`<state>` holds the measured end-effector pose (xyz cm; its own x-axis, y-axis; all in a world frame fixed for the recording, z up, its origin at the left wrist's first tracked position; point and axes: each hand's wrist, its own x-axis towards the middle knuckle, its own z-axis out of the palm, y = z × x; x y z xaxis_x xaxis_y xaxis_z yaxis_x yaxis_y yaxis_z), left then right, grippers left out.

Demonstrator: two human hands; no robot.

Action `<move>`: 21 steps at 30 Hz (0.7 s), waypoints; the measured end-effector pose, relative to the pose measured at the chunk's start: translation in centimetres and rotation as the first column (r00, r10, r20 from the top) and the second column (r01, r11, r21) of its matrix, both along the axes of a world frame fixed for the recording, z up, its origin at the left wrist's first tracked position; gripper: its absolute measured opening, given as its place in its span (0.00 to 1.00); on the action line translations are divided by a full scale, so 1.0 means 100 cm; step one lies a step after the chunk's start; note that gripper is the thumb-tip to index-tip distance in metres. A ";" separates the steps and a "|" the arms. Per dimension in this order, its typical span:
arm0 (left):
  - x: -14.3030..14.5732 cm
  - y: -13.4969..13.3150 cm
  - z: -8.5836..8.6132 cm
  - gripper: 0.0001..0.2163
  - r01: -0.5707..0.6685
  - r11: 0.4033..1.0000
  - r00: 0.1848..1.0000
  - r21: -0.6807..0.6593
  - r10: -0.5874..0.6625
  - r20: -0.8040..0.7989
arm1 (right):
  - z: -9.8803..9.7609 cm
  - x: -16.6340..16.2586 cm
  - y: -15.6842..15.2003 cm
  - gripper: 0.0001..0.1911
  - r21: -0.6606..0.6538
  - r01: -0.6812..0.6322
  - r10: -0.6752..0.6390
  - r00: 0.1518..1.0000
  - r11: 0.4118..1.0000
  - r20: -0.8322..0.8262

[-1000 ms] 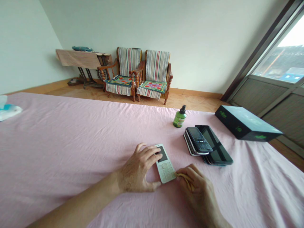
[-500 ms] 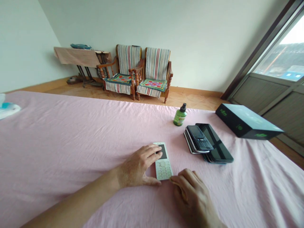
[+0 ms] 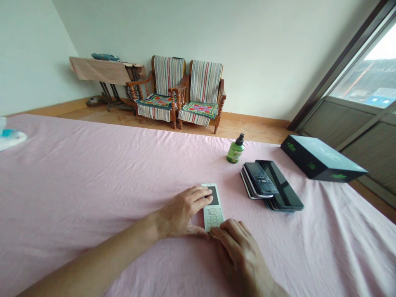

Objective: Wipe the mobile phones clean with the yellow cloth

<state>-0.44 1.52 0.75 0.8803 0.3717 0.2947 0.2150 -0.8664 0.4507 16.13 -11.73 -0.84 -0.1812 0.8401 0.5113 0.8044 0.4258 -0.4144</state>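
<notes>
A white keypad phone (image 3: 213, 212) lies face up on the pink bedsheet (image 3: 108, 173). My left hand (image 3: 184, 210) steadies it, with the fingers across its dark screen and the thumb at its bottom left corner. My right hand (image 3: 236, 249) is closed, its fingertips pressed on the lower keys at the bottom edge. Only a sliver of something yellowish and cloth-like shows under those fingertips; the rest is hidden by the hand.
To the right, a dark keypad phone (image 3: 261, 181) tops a small stack beside a black tablet (image 3: 283, 185). Behind them stands a green spray bottle (image 3: 235, 152). A black box (image 3: 321, 159) sits at the far right, and a white and blue item (image 3: 10, 139) at the left edge.
My right hand has moved left and slightly up, from the phone's bottom right corner onto its lower keys. My left hand stays on the phone.
</notes>
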 end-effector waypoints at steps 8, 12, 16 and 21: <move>-0.002 -0.001 0.001 0.34 0.006 1.000 1.000 0.009 -0.006 -0.012 | -0.005 0.000 0.002 0.12 -0.001 -0.019 0.019 0.995 1.000 -0.095; -0.002 -0.002 0.002 0.33 -0.004 1.000 1.000 0.019 0.004 -0.024 | -0.004 -0.002 0.002 0.11 -0.006 -0.048 0.048 0.999 0.999 0.000; -0.001 -0.002 0.002 0.32 0.001 1.000 1.000 0.027 0.000 -0.026 | -0.003 -0.002 0.002 0.11 0.013 -0.059 0.059 0.997 0.998 0.053; -0.001 -0.001 0.002 0.33 0.008 1.000 1.000 0.021 -0.008 -0.014 | -0.004 0.002 -0.001 0.12 0.024 -0.017 0.016 0.999 1.000 0.037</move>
